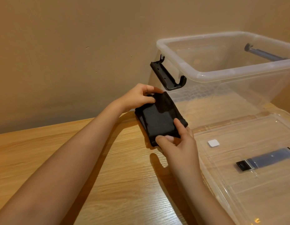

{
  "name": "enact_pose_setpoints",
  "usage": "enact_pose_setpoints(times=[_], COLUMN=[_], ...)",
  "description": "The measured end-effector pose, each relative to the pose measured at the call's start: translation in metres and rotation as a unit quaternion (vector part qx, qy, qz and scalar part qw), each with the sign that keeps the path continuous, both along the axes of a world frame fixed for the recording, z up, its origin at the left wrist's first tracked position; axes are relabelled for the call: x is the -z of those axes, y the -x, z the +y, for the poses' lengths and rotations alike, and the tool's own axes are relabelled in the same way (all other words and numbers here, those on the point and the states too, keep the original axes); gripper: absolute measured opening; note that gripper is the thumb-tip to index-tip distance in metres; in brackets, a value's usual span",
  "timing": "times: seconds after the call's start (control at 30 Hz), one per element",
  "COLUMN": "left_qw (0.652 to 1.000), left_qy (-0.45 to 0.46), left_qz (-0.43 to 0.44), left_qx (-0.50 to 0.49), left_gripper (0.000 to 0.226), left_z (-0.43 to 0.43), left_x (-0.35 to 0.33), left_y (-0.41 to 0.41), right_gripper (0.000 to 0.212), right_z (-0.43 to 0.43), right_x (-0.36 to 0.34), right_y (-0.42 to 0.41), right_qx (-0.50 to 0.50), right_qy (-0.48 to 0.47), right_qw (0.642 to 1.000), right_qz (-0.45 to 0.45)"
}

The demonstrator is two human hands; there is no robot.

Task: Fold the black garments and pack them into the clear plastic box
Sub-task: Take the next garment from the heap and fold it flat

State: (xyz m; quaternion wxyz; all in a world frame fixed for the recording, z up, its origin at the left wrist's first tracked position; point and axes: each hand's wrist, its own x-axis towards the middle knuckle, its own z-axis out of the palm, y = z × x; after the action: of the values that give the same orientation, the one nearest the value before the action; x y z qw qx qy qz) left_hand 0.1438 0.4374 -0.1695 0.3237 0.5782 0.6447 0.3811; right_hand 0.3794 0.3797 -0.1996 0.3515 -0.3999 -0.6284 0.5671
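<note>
A small folded black garment [159, 118] is held just above the wooden table, left of the clear plastic box [238, 73]. My left hand [137, 97] pinches its far end, thumb and fingers curled over the fabric. My right hand [176, 143] grips its near end, thumb on top and fingers beneath. The box stands open at the right against the wall. I see no garment inside it. Its black latch handle [167, 74] is flipped outward just above the garment.
The clear lid [248, 179] lies flat on the table at the lower right, with a white sticker [213, 143] and a dark label [264, 159] on it. A beige wall stands close behind. The wooden tabletop [76, 159] spreads to the left under my arms.
</note>
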Motion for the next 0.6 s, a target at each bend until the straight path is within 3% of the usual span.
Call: enact_pose_setpoints(times=[0.07,0.2,0.27,0.4,0.5,0.6], left_qw=[0.996,0.995,0.992,0.966,0.938,0.944], left_qy=[0.030,0.008,-0.007,-0.072,-0.100,-0.069], left_qz=[0.083,0.097,0.117,0.220,0.330,0.323], left_qx=[0.010,-0.020,-0.046,-0.113,-0.042,-0.001], left_gripper=[0.040,0.042,0.040,0.038,0.043,0.052], left_z=[0.002,-0.003,-0.004,-0.007,-0.013,-0.015], left_x=[0.004,0.003,0.001,0.009,0.022,0.034], left_y=[-0.002,0.002,0.001,-0.019,-0.030,-0.028], right_gripper=[0.074,0.070,0.067,0.049,0.046,0.053], right_z=[0.004,0.002,-0.006,-0.009,0.006,0.017], right_x=[0.000,-0.002,-0.003,-0.007,-0.002,0.014], right_y=[-0.004,-0.010,-0.013,-0.005,0.013,0.025], right_qx=[0.006,0.002,0.010,0.078,0.071,0.031], right_qy=[0.014,0.002,-0.069,-0.313,-0.381,-0.399], right_qw=[1.000,0.999,0.994,0.932,0.899,0.869], right_qz=[-0.020,-0.054,-0.086,-0.165,-0.204,-0.292])
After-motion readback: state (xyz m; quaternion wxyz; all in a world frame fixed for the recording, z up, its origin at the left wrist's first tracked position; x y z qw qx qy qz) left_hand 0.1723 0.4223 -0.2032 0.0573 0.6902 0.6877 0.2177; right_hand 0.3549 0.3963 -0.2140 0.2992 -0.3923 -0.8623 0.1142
